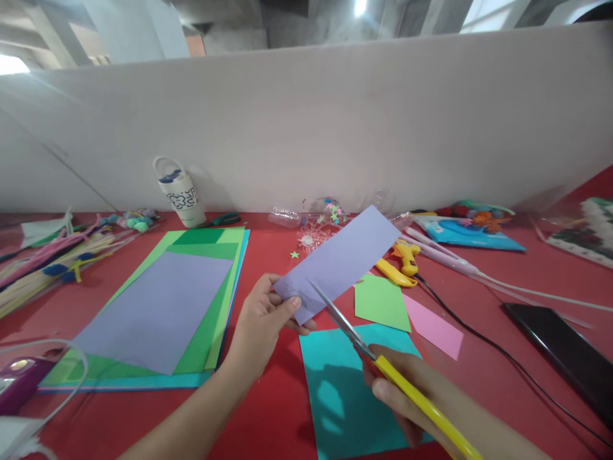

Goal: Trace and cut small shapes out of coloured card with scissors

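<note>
My left hand (262,321) pinches the near end of a lilac paper strip (341,259) and holds it above the red table (268,409). My right hand (412,396) grips yellow-handled scissors (352,332). Their blades rest at the strip's lower edge, close to my left fingers. Below the hands lies a teal paper sheet (335,396). Just beyond it lie a green paper piece (380,301) and a pink paper piece (433,326).
A stack of lilac, green and blue sheets (163,306) lies at left, pipe cleaners (52,255) beyond it. A white bottle (179,191) stands by the grey partition. A yellow glue gun (407,255), its black cord, glue sticks and a dark phone (565,348) lie at right.
</note>
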`<action>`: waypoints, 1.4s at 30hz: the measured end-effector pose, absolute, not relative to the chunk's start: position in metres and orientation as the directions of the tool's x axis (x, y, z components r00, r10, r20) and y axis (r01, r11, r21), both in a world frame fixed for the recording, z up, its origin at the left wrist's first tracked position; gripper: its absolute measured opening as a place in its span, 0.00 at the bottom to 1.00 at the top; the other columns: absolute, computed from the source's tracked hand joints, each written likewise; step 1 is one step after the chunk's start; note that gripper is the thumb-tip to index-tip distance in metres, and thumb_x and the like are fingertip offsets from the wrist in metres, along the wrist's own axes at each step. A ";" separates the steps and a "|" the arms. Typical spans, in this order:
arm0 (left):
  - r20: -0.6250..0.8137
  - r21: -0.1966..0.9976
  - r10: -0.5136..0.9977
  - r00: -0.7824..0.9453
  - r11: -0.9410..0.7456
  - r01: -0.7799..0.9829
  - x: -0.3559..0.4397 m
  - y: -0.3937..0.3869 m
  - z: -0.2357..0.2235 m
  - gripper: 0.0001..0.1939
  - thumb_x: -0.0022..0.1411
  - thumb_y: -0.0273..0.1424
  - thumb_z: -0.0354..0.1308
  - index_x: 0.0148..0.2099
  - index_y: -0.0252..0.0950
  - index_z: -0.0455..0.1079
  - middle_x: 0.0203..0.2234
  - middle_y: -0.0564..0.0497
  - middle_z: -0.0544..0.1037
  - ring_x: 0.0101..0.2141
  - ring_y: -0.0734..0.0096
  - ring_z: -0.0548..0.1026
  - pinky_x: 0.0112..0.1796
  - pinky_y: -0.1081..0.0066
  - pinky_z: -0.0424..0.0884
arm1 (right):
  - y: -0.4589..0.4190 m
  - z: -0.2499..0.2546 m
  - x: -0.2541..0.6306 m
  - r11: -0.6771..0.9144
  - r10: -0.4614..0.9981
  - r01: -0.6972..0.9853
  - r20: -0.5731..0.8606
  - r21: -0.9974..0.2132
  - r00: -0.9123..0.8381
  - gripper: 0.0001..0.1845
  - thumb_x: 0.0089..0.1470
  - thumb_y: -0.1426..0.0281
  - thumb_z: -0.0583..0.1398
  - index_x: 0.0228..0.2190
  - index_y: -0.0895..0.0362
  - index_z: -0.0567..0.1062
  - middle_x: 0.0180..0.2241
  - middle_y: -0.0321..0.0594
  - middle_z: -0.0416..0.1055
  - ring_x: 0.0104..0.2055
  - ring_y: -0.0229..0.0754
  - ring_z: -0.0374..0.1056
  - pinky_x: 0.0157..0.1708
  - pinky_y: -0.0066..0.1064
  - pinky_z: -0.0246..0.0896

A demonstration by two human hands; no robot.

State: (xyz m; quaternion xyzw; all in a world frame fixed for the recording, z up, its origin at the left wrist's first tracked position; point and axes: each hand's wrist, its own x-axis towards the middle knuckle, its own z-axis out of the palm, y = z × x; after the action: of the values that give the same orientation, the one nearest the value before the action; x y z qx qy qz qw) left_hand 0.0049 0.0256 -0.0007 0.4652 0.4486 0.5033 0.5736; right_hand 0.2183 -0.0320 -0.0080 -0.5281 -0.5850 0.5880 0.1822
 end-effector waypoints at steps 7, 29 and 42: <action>-0.044 0.988 0.994 0.098 0.058 -0.143 0.004 0.025 0.004 0.09 0.56 0.29 0.58 0.37 0.36 0.60 0.17 0.55 0.77 0.18 0.74 0.75 0.23 0.76 0.70 | -0.033 -0.017 0.217 -0.242 0.845 0.398 -0.393 -0.885 -0.361 0.30 0.49 0.38 0.50 0.24 0.53 0.56 0.13 0.24 0.51 0.10 0.29 0.49 0.12 0.23 0.38; -0.144 0.951 0.931 0.337 0.223 -0.212 0.013 0.015 0.001 0.12 0.54 0.28 0.60 0.38 0.36 0.59 0.16 0.56 0.74 0.16 0.74 0.74 0.18 0.78 0.69 | -0.050 -0.017 0.204 -0.191 0.911 0.391 -0.310 -0.900 -0.271 0.32 0.48 0.36 0.46 0.24 0.52 0.56 0.14 0.26 0.53 0.14 0.32 0.51 0.15 0.26 0.44; -0.177 0.943 0.847 0.501 0.292 -0.160 0.049 0.038 0.016 0.13 0.48 0.29 0.63 0.34 0.34 0.62 0.16 0.58 0.72 0.14 0.77 0.71 0.16 0.79 0.65 | -0.056 -0.013 0.225 -0.394 0.892 0.182 -0.423 -0.901 -0.159 0.24 0.52 0.44 0.51 0.28 0.53 0.63 0.12 0.23 0.53 0.08 0.30 0.52 0.10 0.21 0.49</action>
State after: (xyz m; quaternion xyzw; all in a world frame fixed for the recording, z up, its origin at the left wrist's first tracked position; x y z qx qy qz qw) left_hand 0.0485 0.0377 0.0162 0.4817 0.3565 0.3496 0.7202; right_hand 0.2247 -0.0563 -0.0135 -0.5776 -0.4651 0.6029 0.2943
